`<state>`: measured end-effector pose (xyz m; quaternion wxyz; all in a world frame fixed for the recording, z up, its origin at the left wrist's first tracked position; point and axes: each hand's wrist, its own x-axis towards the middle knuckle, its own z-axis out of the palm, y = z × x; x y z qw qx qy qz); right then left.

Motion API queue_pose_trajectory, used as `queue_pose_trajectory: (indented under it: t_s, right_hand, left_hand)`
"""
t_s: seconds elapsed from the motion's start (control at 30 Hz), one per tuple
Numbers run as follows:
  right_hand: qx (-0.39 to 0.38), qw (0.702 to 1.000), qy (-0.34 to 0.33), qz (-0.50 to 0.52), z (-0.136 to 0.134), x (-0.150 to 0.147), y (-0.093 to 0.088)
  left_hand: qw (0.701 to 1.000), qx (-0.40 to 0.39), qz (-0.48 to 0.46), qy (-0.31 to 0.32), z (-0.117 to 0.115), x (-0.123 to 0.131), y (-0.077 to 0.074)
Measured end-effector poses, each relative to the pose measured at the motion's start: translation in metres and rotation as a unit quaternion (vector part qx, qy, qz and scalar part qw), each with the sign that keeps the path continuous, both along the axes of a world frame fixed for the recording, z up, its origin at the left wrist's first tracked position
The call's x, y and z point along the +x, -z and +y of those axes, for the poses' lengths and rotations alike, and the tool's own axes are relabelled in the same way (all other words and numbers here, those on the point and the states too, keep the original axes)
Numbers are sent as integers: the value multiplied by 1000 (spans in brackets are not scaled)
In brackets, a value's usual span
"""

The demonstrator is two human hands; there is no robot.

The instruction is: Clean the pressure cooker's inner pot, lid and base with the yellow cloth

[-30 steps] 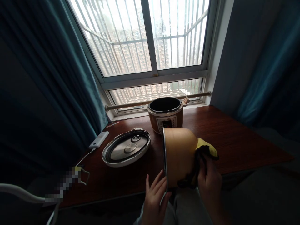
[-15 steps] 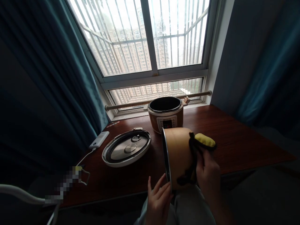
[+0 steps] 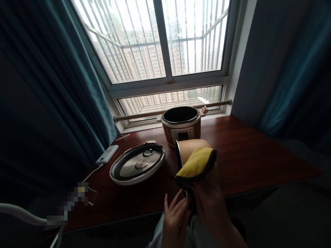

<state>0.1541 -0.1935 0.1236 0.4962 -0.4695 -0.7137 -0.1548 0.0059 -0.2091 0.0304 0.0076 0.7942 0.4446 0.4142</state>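
Yellow cloth (image 3: 197,162), gripped by right hand (image 3: 210,198), had moved across pot (image 3: 192,146); left hand (image 3: 175,214) pinched its rim (image 3: 179,151) near surface's (image 3: 254,151) front edge.

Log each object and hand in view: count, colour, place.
Window: one, grey-framed, far side
Rail: one, beige, across window's bottom
Curtains: two, blue, either side
Table: one, reddish, below window
Cooker: one, brown, far on table
Lid: one, white and silver, left of cooker
Pot: one, tan, tipped, in front of cooker
Cloth: one, yellow, dark-edged, partly hiding pot
Device: one, white, table's left
Cable: one, white, at device
Cord: one, white, lower left
Pixelated item: one, unclear, lower left
Left hand: one, bare, at pot rim
Right hand: one, bare, holding cloth
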Motion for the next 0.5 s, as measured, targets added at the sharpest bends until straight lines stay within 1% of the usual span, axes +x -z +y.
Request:
queue_pose_trajectory:
  t_s: [0.03, 0.07, 0.13, 0.23, 0.33, 0.4, 0.43, 0.5]
  right_hand:
    - [5, 999, -31, -15, 0, -5, -5]
    - [3, 999, -47, -20, 2, -7, -10]
    - [-17, 999, -34, -10, 10, -2, -14]
    - [-64, 996, 51, 42, 28, 24, -11]
    - [-95, 978, 145, 119, 36, 49, -10]
    - [-90, 970, 177, 141, 29, 50, -11]
    - [-81, 971, 176, 140, 22, 45, -12]
    - [-68, 982, 140, 109, 5, 27, -12]
  left_hand:
    - [1000, -1, -4, -2, 0, 0, 0]
    - [1000, -1, -8, -5, 0, 0, 0]
    - [1000, 0, -10, -5, 0, -1, 0]
    - [1000, -2, -3, 8, -1, -5, 1]
    - [999, 0, 21, 35, -2, -6, 4]
    - [999, 14, 19, 45, -2, 0, 9]
    - [998, 29, 9, 50, -2, 5, 11]
    - [997, 48, -26, 53, -2, 20, 15]
